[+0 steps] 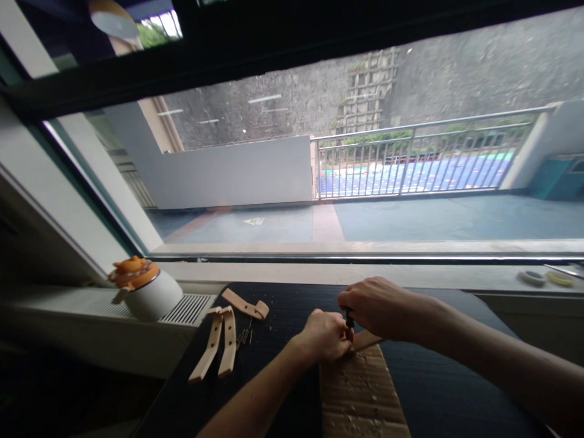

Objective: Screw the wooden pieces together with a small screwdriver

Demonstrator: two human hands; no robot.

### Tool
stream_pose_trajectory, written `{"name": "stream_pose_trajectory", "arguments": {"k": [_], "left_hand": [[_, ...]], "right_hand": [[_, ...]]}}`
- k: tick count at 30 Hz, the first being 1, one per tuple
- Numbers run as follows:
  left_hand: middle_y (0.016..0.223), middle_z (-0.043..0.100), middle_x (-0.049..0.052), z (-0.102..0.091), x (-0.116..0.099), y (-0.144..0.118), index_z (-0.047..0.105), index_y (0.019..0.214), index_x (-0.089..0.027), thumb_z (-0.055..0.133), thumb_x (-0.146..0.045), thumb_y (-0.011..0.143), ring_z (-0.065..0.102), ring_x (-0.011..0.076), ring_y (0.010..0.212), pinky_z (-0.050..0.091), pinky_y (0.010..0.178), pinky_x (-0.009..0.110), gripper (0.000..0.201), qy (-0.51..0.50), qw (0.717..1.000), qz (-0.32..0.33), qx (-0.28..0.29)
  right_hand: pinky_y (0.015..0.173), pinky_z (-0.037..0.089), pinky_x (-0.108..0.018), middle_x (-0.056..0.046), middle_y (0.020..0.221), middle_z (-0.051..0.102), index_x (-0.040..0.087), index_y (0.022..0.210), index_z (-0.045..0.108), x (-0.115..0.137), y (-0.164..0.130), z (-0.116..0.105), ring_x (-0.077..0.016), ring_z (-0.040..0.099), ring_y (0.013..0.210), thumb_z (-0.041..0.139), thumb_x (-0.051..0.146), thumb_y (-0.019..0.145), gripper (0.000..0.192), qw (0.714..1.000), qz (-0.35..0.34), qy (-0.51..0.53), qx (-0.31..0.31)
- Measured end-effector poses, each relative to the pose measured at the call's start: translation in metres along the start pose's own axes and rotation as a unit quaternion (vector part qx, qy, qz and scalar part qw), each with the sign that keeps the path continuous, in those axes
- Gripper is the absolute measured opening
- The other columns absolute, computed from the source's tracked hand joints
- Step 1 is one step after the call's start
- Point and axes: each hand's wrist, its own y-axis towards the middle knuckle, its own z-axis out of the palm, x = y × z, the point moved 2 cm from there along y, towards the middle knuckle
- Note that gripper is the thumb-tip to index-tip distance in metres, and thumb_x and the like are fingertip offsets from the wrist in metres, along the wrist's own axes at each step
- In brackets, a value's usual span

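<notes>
Wood, pale and thin, is what my left hand point(325, 336) pins down: a wood strip point(367, 339) whose end pokes out to the right of my knuckles, lying across the top edge of the cardboard sheet point(360, 392). My left fingers are curled tight together over it, pressing it flat so that it cannot slide. My right hand point(381, 306) sits just above and touches the left, its fingers clamped on a small dark tool point(349, 318) that points down at the strip; I cannot make out its tip. Shavings speckle the cardboard, which I judge lies there to spare the dark tabletop point(447, 377) beneath. Off to the left, well apart from my hands, three more wooden pieces point(225, 336) lie on the tabletop, two side by side and one angled above them. Beyond those, on the vented sill, stands a white pot with an orange lid point(145, 289), close under the window.
</notes>
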Motion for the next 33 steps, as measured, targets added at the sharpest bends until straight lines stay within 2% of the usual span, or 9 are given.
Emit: {"name": "stream_pose_trajectory", "arguments": {"k": [7, 9, 12, 15, 17, 20, 26, 30, 33], "left_hand": [[0.091, 0.074, 0.001, -0.01, 0.004, -0.001, 0.072, 0.092, -0.023, 0.062, -0.029, 0.077, 0.068, 0.0212, 0.086, 0.048, 0.079, 0.028, 0.019, -0.047, 0.999, 0.018, 0.02], [0.101, 0.073, 0.002, -0.017, 0.01, -0.005, 0.07, 0.105, -0.023, 0.066, -0.037, 0.075, 0.067, 0.0219, 0.093, 0.049, 0.082, 0.027, 0.033, -0.085, 0.996, 0.027, 0.029], [0.117, 0.067, 0.007, -0.019, 0.028, -0.015, 0.06, 0.124, -0.022, 0.071, -0.046, 0.072, 0.063, 0.0244, 0.104, 0.047, 0.088, 0.03, 0.059, -0.202, 0.979, 0.009, 0.028], [0.117, 0.064, 0.008, -0.008, 0.046, -0.03, 0.055, 0.129, -0.02, 0.079, -0.04, 0.062, 0.063, 0.0221, 0.092, 0.049, 0.081, 0.03, 0.074, -0.272, 0.961, -0.041, 0.023], [0.116, 0.064, 0.006, 0.003, 0.053, -0.038, 0.053, 0.129, -0.021, 0.079, -0.03, 0.061, 0.061, 0.0203, 0.098, 0.048, 0.085, 0.028, 0.074, -0.326, 0.944, -0.043, -0.005], [0.109, 0.065, 0.003, 0.02, 0.056, -0.044, 0.052, 0.126, -0.02, 0.073, -0.018, 0.065, 0.061, 0.0162, 0.094, 0.048, 0.082, 0.024, 0.065, -0.39, 0.919, -0.046, -0.025], [0.098, 0.068, 0.001, 0.03, 0.055, -0.039, 0.061, 0.109, -0.017, 0.066, -0.015, 0.069, 0.061, 0.013, 0.083, 0.047, 0.075, 0.021, 0.041, -0.355, 0.931, -0.049, -0.068], [0.105, 0.068, 0.002, 0.019, 0.054, -0.041, 0.057, 0.121, -0.02, 0.07, -0.021, 0.068, 0.062, 0.015, 0.089, 0.048, 0.081, 0.024, 0.054, -0.327, 0.942, -0.054, -0.053], [0.115, 0.065, 0.005, 0.005, 0.047, -0.04, 0.06, 0.121, -0.02, 0.078, -0.027, 0.062, 0.058, 0.0214, 0.106, 0.041, 0.1, 0.034, 0.062, -0.226, 0.968, -0.034, -0.104]], "right_hand": [[0.051, 0.03, -0.028, -0.01, 0.079, 0.074, 0.015, 0.084, 0.069, -0.004, -0.001, 0.004, -0.0244, 0.069, 0.072, 0.054, 0.013, 0.085, 0.015, 1.0, 0.016, -0.017, -0.004], [0.051, 0.029, -0.028, -0.009, 0.079, 0.074, 0.016, 0.084, 0.07, -0.002, -0.001, 0.002, -0.024, 0.069, 0.072, 0.053, 0.014, 0.085, 0.017, 1.0, 0.013, -0.016, -0.003], [0.051, 0.029, -0.028, -0.008, 0.078, 0.074, 0.017, 0.084, 0.07, 0.0, -0.003, 0.001, -0.0236, 0.069, 0.071, 0.053, 0.015, 0.086, 0.016, 1.0, 0.013, -0.014, -0.002], [0.051, 0.03, -0.028, -0.009, 0.078, 0.074, 0.017, 0.084, 0.07, 0.001, -0.003, 0.0, -0.0236, 0.069, 0.071, 0.055, 0.016, 0.085, 0.014, 1.0, 0.02, -0.012, -0.003], [0.051, 0.03, -0.028, -0.009, 0.078, 0.074, 0.017, 0.083, 0.07, 0.0, -0.003, 0.0, -0.0234, 0.069, 0.071, 0.056, 0.017, 0.084, 0.014, 1.0, 0.025, -0.011, -0.004], [0.051, 0.03, -0.028, -0.009, 0.077, 0.074, 0.016, 0.082, 0.07, 0.0, -0.002, 0.0, -0.0233, 0.069, 0.071, 0.055, 0.017, 0.084, 0.015, 1.0, 0.027, -0.009, -0.006], [0.052, 0.03, -0.029, -0.01, 0.077, 0.074, 0.016, 0.081, 0.069, 0.001, -0.002, 0.0, -0.0243, 0.069, 0.071, 0.054, 0.017, 0.085, 0.016, 0.999, 0.033, -0.01, -0.005], [0.052, 0.029, -0.028, -0.009, 0.078, 0.074, 0.016, 0.081, 0.069, 0.001, -0.002, 0.001, -0.0238, 0.069, 0.071, 0.054, 0.017, 0.084, 0.015, 0.999, 0.034, -0.009, -0.01], [0.052, 0.03, -0.028, -0.009, 0.078, 0.074, 0.016, 0.081, 0.069, 0.001, -0.001, 0.001, -0.0235, 0.069, 0.071, 0.054, 0.017, 0.084, 0.015, 0.999, 0.033, -0.007, -0.01]]}}
